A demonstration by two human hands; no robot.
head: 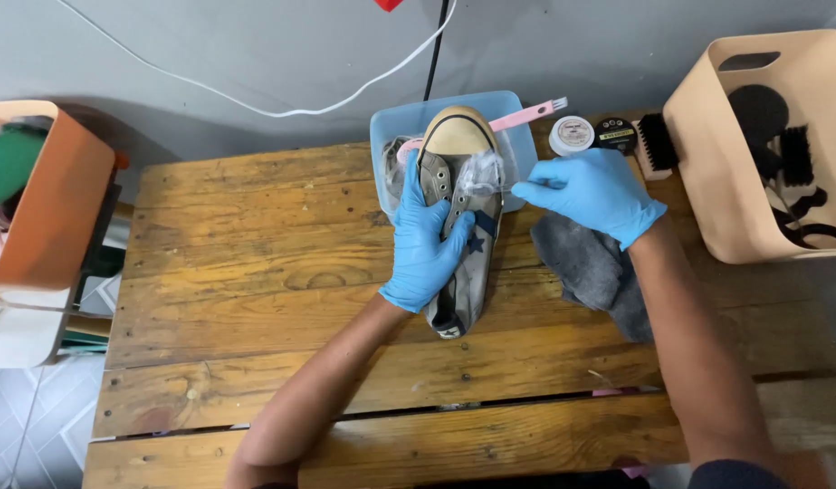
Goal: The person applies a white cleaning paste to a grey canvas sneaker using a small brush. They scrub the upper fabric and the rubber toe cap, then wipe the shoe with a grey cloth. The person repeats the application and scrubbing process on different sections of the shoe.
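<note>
The left hand is gripping a grey canvas sneaker, fingers wrapped around its middle, toe resting over the blue plastic basin. The right hand, right of the sneaker, is pinching a small brush against its foamy side, above a grey cloth.

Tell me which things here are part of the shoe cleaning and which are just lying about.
In use:
left hand gripping the grey sneaker
right hand scrubbing it with a brush
blue tub under the toe

Lying about:
grey cloth
pink brush
two small tins
beige bin
orange bin
</note>
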